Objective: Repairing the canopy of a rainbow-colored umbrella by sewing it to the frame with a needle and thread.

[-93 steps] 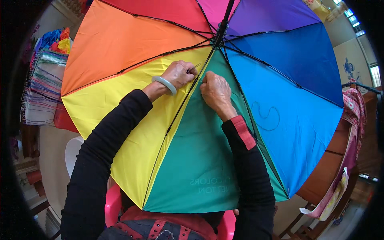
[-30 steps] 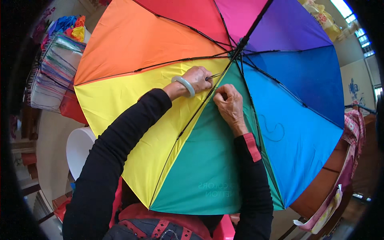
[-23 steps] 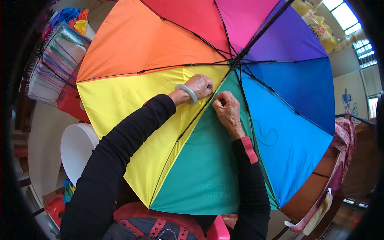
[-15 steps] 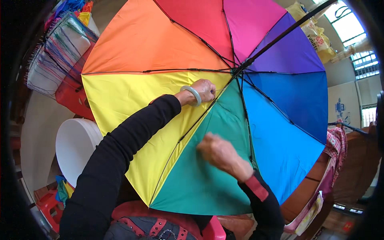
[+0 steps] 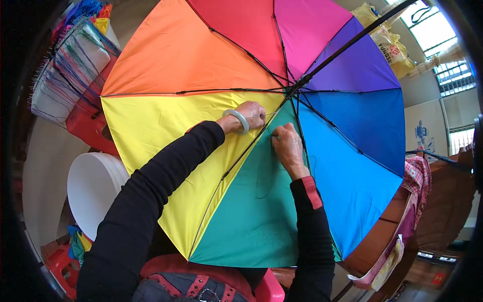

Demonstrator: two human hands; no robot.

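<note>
An open umbrella (image 5: 201, 126) with rainbow panels fills the middle, its inside facing me. Its black shaft (image 5: 352, 45) slants up to the right from the hub. Over the yellow panel, my left hand (image 5: 251, 116), a pale bangle at the wrist, is closed at the rib between yellow and green. A fine line runs from its fingertips to that rib; what they pinch is hidden. Just right of it, my right hand (image 5: 288, 146) is closed in a pinch over the green panel. A thin dark thread (image 5: 258, 183) loops below it. Any needle is too small to make out.
A white round container (image 5: 93, 191) stands at left, by a red stool (image 5: 60, 264). Upper left, a white box-like thing (image 5: 75, 70) is draped with coloured threads. Yellow bags (image 5: 395, 50) are at upper right; a checked cloth (image 5: 417, 176) hangs at right.
My right hand has moved up to the rib beside my left hand, which stays nearly in place. The umbrella has shifted slightly left.
</note>
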